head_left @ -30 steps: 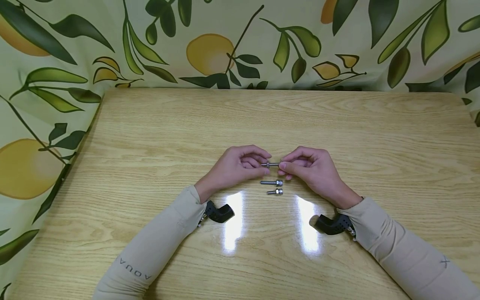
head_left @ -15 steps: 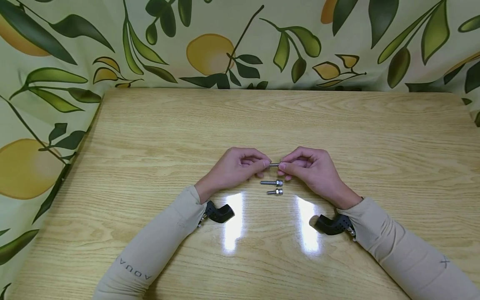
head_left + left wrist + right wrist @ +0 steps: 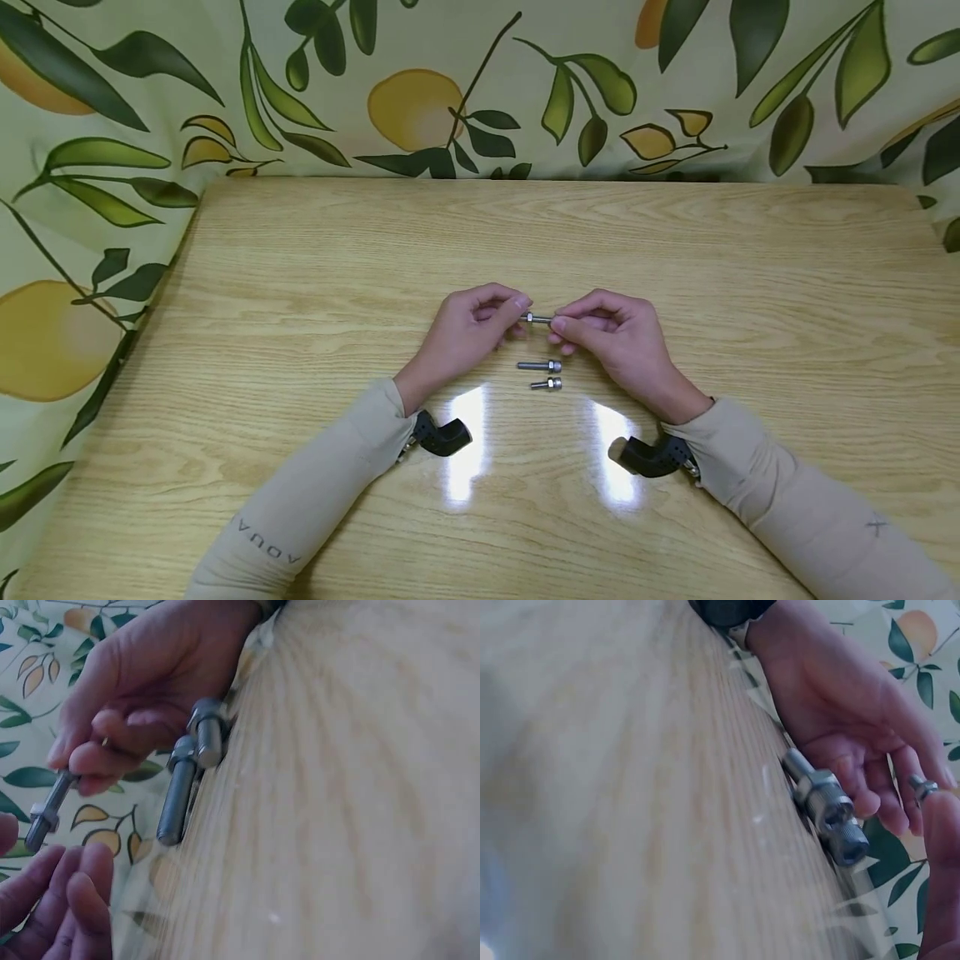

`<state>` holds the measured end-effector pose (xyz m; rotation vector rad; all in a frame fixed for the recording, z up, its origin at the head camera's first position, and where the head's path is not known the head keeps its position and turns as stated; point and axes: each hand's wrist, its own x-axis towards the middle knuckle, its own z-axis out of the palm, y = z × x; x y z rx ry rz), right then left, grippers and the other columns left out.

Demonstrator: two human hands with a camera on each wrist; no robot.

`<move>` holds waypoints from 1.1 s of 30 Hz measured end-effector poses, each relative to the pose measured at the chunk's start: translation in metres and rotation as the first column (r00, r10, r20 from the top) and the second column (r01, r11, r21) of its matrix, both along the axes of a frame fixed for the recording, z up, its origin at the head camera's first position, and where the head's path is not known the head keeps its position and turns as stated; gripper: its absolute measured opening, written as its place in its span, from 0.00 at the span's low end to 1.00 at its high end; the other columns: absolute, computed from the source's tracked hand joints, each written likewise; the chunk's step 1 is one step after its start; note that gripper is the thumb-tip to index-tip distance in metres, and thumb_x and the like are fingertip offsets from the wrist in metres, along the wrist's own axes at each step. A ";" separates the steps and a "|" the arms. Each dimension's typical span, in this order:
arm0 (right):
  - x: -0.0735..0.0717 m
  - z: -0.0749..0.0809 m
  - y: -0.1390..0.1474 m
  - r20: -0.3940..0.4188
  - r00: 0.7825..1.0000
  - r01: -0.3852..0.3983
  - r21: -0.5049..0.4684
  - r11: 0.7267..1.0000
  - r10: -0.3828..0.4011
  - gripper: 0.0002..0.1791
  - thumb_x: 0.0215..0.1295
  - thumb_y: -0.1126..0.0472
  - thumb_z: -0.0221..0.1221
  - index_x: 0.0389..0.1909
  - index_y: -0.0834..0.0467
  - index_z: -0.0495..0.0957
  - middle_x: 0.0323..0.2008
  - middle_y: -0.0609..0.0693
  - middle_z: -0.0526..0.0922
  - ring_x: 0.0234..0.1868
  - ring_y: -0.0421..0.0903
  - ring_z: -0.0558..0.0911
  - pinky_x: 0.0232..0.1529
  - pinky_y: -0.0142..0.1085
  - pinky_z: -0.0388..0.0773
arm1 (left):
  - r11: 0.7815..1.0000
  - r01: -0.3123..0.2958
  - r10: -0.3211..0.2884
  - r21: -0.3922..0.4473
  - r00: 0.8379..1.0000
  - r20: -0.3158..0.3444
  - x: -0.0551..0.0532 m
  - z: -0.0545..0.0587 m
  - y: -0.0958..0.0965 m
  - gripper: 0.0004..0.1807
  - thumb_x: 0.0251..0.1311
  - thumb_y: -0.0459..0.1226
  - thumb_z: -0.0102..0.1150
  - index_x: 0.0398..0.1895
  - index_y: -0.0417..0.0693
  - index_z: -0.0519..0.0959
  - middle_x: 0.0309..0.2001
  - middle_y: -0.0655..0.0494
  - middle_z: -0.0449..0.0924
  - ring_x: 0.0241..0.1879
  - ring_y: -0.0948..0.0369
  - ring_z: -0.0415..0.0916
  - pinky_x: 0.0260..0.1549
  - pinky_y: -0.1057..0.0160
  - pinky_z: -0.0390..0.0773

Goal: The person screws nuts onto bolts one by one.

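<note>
My right hand (image 3: 622, 337) pinches a metal bolt (image 3: 540, 319) at one end between thumb and index finger, holding it level above the table. A hex nut (image 3: 43, 816) sits on the shank toward the free end. My left hand (image 3: 472, 325) is at that free end, its thumb and fingers around the tip; in the left wrist view its fingers (image 3: 45, 889) stand apart from the nut. Nearer me on the table lie a longer bolt (image 3: 534, 366) and a shorter bolt (image 3: 542, 385), each with a nut close to its knurled head.
The wood-grain table (image 3: 337, 250) stretches out around the hands. A cloth (image 3: 555, 92) printed with fruit and leaves hangs behind it and along the left side. Black wrist cameras (image 3: 442, 436) protrude beneath both wrists.
My left fingers opened at the first frame, closed over the nut half a second ago, and now leave it showing again. Both hands and the bolt have shifted slightly left and away from me.
</note>
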<state>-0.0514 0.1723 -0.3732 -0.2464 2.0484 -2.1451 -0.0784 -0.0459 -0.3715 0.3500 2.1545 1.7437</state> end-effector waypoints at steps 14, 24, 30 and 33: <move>-0.006 -0.004 -0.010 0.025 0.997 0.075 0.072 0.995 -0.077 0.12 0.61 0.60 0.66 0.40 0.65 0.81 0.29 0.47 0.89 0.30 0.42 0.88 0.34 0.34 0.86 | 0.991 -0.123 0.123 0.062 0.992 -0.008 -0.001 -0.003 0.008 0.10 0.66 0.42 0.59 0.38 0.45 0.82 0.31 0.45 0.85 0.25 0.61 0.83 0.22 0.68 0.80; -0.003 -0.001 -0.007 0.040 0.997 0.064 0.100 0.993 -0.068 0.15 0.61 0.56 0.66 0.41 0.64 0.80 0.31 0.50 0.89 0.32 0.43 0.88 0.35 0.35 0.86 | 0.999 -0.036 0.037 0.030 0.999 -0.016 -0.001 -0.006 0.002 0.14 0.63 0.46 0.62 0.47 0.50 0.81 0.38 0.54 0.85 0.34 0.60 0.84 0.33 0.65 0.83; -0.002 -0.001 -0.006 0.044 0.998 0.048 0.065 0.997 -0.051 0.14 0.62 0.59 0.66 0.41 0.66 0.80 0.30 0.49 0.89 0.32 0.43 0.88 0.34 0.35 0.86 | 1.000 0.003 -0.003 -0.031 1.000 -0.021 0.000 -0.003 0.004 0.13 0.67 0.49 0.57 0.41 0.51 0.83 0.31 0.53 0.85 0.30 0.60 0.83 0.32 0.61 0.83; -0.001 -0.002 -0.006 0.054 0.997 0.045 0.048 0.998 -0.047 0.13 0.62 0.61 0.65 0.41 0.66 0.79 0.30 0.48 0.89 0.33 0.43 0.88 0.34 0.34 0.86 | 0.999 0.025 -0.025 -0.024 1.000 0.002 0.001 -0.002 0.003 0.11 0.63 0.46 0.62 0.43 0.52 0.82 0.33 0.53 0.86 0.32 0.61 0.84 0.35 0.62 0.83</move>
